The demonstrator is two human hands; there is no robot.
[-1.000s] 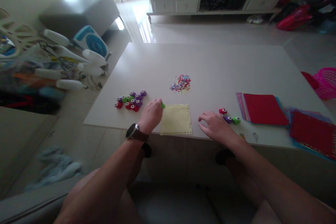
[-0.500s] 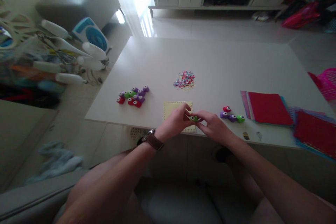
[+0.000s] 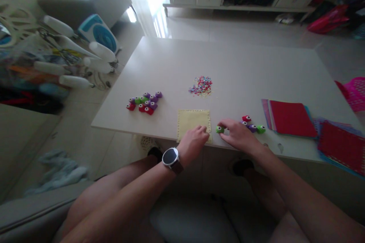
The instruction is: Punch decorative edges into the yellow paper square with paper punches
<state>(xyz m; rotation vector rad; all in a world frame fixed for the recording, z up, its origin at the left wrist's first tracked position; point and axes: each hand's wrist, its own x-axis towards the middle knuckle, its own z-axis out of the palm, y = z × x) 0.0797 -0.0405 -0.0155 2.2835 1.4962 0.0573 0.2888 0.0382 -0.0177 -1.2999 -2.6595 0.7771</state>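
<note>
A small green punch [image 3: 219, 129] sits on the white table [image 3: 228, 64] just right of a pale yellow paper square [image 3: 193, 119]. My right hand [image 3: 239, 136] pinches the green punch between thumb and fingers. My left hand [image 3: 194, 144], with a watch on the wrist, rests on the yellow square's near edge with fingers curled. Red, purple and green punches [image 3: 252, 125] lie just beyond my right hand. A cluster of several more punches [image 3: 145, 103] lies to the left. A heap of coloured paper bits [image 3: 200, 85] sits behind the square.
Stacks of red and coloured paper sheets [image 3: 289, 117] [image 3: 340, 146] lie at the table's right. A pink basket [image 3: 355, 93] is past the right edge. White bottles and clutter [image 3: 74, 64] stand on the floor at left. My knees are under the near table edge.
My left hand carried the green punch from the left cluster over the yellow square and passed it to my right hand. The left hand then dropped to the square's near edge.
</note>
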